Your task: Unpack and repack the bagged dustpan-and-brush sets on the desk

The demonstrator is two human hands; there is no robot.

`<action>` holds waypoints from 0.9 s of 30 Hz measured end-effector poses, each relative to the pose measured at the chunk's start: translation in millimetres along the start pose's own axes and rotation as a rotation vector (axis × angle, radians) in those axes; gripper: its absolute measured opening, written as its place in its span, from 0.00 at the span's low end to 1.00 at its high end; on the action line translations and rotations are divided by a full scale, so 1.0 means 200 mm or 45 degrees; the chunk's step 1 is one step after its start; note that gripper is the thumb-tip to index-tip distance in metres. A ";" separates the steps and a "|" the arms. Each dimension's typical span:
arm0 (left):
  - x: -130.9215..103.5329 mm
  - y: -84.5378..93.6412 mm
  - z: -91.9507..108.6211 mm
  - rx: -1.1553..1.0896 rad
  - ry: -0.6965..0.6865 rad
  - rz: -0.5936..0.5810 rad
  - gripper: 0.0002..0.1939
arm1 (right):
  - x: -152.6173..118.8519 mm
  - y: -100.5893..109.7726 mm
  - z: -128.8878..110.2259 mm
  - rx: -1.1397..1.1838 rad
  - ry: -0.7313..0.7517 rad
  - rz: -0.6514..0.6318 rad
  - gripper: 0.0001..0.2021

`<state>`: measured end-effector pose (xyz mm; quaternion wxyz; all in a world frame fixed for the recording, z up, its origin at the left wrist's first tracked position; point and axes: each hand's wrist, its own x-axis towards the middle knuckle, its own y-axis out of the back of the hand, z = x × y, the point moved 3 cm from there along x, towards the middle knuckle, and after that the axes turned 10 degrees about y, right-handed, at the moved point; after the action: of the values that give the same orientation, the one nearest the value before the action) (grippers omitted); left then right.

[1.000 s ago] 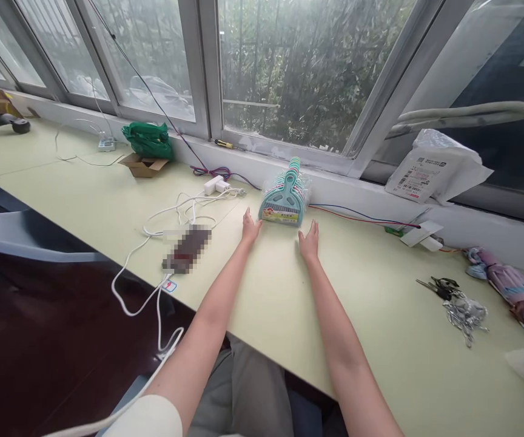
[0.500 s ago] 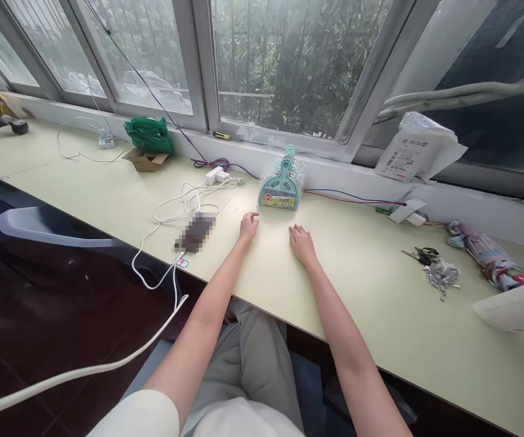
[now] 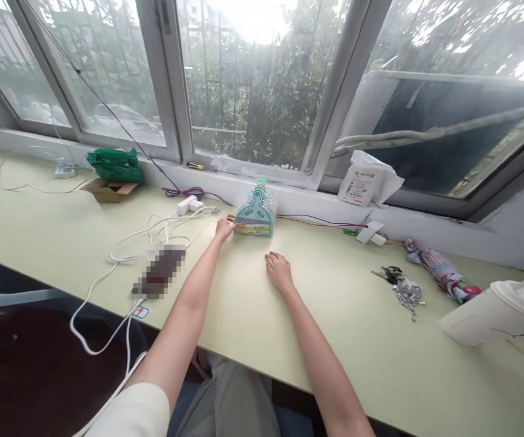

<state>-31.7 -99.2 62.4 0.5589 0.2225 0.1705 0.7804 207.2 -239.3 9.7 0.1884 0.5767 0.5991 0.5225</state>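
A shrink-wrapped stack of small teal dustpan-and-brush sets stands upright against the window ledge, handles up and a yellow label on its front. At its left edge is my left hand, thumb extended across the front and fingers apart beside it. The thumb seems to touch the front; a firm grip is not visible. My right hand rests palm down on the table, fingers loosely spread, holding nothing, a little in front of the stack.
White cables with chargers and a pixelated dark object lie left on the table. Farther left is a small carton with a green bag. To the right are keys, a folded umbrella and a white lidded cup.
My left hand has moved forward to the left edge of the dustpan stack. My right hand still lies on the table. The view has tilted up and turned right.
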 end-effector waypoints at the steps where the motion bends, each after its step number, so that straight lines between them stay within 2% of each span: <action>1: 0.01 0.00 0.01 0.011 -0.004 -0.014 0.16 | 0.00 0.00 0.00 0.007 -0.006 0.008 0.17; 4: -0.02 0.00 0.04 -0.005 -0.006 -0.102 0.11 | 0.01 0.00 0.01 0.028 -0.025 0.008 0.16; 8: -0.13 -0.01 0.08 -0.234 0.054 -0.506 0.15 | 0.01 0.01 0.00 0.061 -0.034 0.006 0.16; 10: -0.22 -0.03 0.09 -0.341 0.109 -0.702 0.21 | 0.00 0.05 -0.03 0.074 -0.016 0.130 0.16; 12: -0.31 -0.06 0.09 -0.419 0.170 -0.826 0.22 | -0.02 0.12 -0.06 0.075 0.010 0.398 0.17; 14: -0.42 -0.11 0.09 -0.527 0.232 -0.870 0.20 | -0.05 0.20 -0.09 0.051 0.060 0.640 0.16; 15: -0.47 -0.14 0.09 -0.598 0.259 -0.876 0.18 | -0.07 0.24 -0.09 0.030 0.095 0.681 0.16; 17: -0.58 -0.20 0.11 -0.741 0.290 -0.894 0.19 | -0.11 0.29 -0.08 -0.012 0.123 0.604 0.16; 20: -0.71 -0.30 0.16 -0.917 0.279 -0.905 0.21 | -0.19 0.33 0.01 0.015 -0.025 0.410 0.19; 23: -0.80 -0.38 0.22 -1.041 0.238 -0.909 0.26 | -0.28 0.35 0.15 0.329 -0.248 0.374 0.20; 27: -0.88 -0.44 0.26 -1.055 0.199 -1.022 0.35 | -0.32 0.35 0.30 0.991 -0.568 0.591 0.20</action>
<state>113.5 -236.7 33.3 0.8371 -0.1552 -0.0373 0.5232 309.1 -286.8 21.9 -0.0384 0.8198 0.5507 0.1527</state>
